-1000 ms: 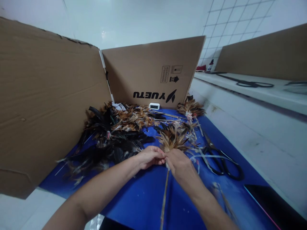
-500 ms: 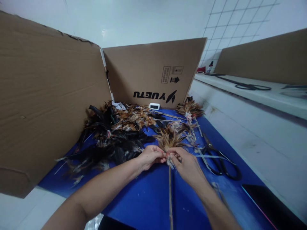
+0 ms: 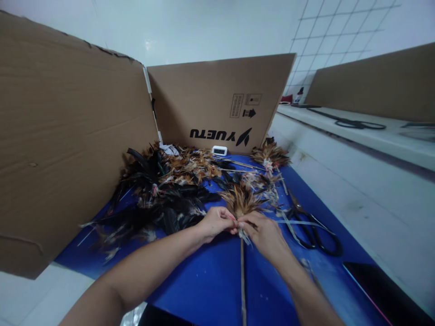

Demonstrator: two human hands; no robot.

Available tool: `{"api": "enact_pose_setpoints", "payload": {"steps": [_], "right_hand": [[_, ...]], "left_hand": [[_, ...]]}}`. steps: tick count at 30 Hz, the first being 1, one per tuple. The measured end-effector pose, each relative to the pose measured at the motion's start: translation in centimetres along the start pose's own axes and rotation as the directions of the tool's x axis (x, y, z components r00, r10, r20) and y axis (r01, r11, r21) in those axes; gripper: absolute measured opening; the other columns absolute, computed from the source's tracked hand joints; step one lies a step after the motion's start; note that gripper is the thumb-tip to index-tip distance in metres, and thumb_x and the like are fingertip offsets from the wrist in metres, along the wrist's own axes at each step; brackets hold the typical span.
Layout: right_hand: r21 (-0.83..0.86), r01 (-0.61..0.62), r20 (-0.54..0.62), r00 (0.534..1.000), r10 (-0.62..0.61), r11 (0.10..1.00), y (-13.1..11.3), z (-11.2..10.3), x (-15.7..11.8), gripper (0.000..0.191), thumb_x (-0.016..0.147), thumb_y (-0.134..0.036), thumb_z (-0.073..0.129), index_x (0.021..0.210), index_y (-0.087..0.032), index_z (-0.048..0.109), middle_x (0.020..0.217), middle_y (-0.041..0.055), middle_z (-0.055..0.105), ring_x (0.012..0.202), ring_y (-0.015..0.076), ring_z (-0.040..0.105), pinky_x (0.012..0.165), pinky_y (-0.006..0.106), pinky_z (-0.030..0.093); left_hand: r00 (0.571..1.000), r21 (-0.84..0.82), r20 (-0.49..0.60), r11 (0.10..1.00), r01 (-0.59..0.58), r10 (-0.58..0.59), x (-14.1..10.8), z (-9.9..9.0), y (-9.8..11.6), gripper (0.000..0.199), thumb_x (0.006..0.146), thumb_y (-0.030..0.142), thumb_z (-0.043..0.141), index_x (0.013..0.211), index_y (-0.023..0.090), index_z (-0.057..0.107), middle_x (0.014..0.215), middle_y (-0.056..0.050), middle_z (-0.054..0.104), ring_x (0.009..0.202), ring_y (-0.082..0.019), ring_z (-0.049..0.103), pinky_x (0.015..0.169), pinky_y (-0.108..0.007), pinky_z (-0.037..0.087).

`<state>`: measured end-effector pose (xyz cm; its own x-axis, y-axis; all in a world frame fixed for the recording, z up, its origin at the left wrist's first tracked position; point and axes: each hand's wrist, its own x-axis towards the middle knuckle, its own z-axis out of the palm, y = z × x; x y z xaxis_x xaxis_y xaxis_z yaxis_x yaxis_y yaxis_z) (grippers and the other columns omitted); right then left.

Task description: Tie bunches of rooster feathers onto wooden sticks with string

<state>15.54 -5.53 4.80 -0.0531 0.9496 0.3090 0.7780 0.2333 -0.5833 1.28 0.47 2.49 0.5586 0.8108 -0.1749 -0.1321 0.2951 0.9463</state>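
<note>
Centrally, head view: left hand (image 3: pixel 215 222) and right hand (image 3: pixel 267 235) meet, fingers pinched on the neck of a feather bundle (image 3: pixel 242 200) atop a thin stick (image 3: pixel 243 276), likely steadying it for binding. Loose feathers (image 3: pixel 159 190) heaped far left; scissors (image 3: pixel 311 226) right, on blue mat (image 3: pixel 204 280).

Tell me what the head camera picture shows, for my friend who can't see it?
Two hands, left hand and right hand, pinch a bunch of brown feathers onto a thin stick over a blue mat. A pile of dark feathers lies left, black scissors right, cardboard walls behind.
</note>
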Motion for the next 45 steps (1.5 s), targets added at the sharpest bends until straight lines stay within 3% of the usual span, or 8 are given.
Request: {"api": "enact_pose_setpoints", "payload": {"steps": [9,21,26,36,40,45], "right_hand": [[0.128,-0.211,0.131,0.972,0.194,0.969,0.8,0.0,0.2,0.023,0.075,-0.028,0.048,0.076,-0.017,0.068,0.062,0.0018,0.065,0.056,0.0146,0.056,0.053,0.024,0.038],[-0.071,-0.012,0.074,0.997,0.017,0.997,0.5,0.5,0.1,0.019,0.076,-0.021,0.042,0.069,-0.018,0.06,0.072,0.0049,0.062,0.064,0.0153,0.055,0.059,0.025,0.038],[-0.09,-0.027,0.075,0.997,0.033,0.996,0.7,1.0,0.2,0.019,0.077,-0.023,0.041,0.066,-0.018,0.056,0.066,0.0051,0.061,0.059,0.0155,0.054,0.056,0.025,0.036],[0.072,-0.121,0.087,0.99,0.115,0.99,0.9,0.8,0.3,0.018,0.075,-0.028,0.043,0.067,-0.019,0.056,0.062,0.0029,0.062,0.058,0.0157,0.057,0.054,0.024,0.039],[0.125,-0.204,0.095,0.977,0.193,0.971,0.8,0.6,0.4,0.019,0.073,-0.03,0.044,0.067,-0.019,0.057,0.06,0.0017,0.062,0.055,0.0144,0.055,0.052,0.023,0.038],[0.193,-0.245,0.09,0.969,0.232,0.95,0.9,0.5,0.5,0.016,0.071,-0.028,0.046,0.064,-0.018,0.058,0.056,-0.0005,0.059,0.051,0.0119,0.051,0.05,0.022,0.036]], "left_hand": [[0.993,0.071,0.055,0.992,-0.108,0.104,-0.1,0.0,-0.6,0.032,0.054,0.03,0.074,0.065,0.012,0.05,0.053,-0.002,0.06,0.048,-0.01,0.056,0.052,-0.023,0.044],[0.992,0.076,0.047,0.99,-0.122,0.118,0.2,-0.1,-1.2,0.033,0.059,0.034,0.071,0.071,0.013,0.05,0.054,-0.001,0.061,0.05,-0.013,0.06,0.054,-0.027,0.05],[0.996,0.025,-0.023,0.996,-0.088,0.088,0.2,0.2,-1.1,0.037,0.057,0.03,0.072,0.073,0.015,0.043,0.051,0.0,0.061,0.046,-0.014,0.061,0.049,-0.026,0.051],[0.994,0.004,-0.1,0.999,-0.042,0.042,0.0,0.6,-0.3,0.04,0.054,0.022,0.071,0.072,0.018,0.036,0.05,0.001,0.061,0.045,-0.015,0.06,0.043,-0.025,0.049],[0.986,0.14,-0.069,0.98,-0.141,0.151,0.1,0.4,-0.6,0.033,0.058,0.025,0.069,0.069,0.018,0.038,0.058,0.001,0.06,0.047,-0.011,0.057,0.04,-0.019,0.042],[0.951,0.296,-0.031,0.911,-0.286,0.309,0.5,-0.2,-1.2,0.026,0.059,0.016,0.066,0.068,0.017,0.041,0.066,0.0,0.063,0.059,-0.01,0.058,0.057,-0.02,0.045]]}}
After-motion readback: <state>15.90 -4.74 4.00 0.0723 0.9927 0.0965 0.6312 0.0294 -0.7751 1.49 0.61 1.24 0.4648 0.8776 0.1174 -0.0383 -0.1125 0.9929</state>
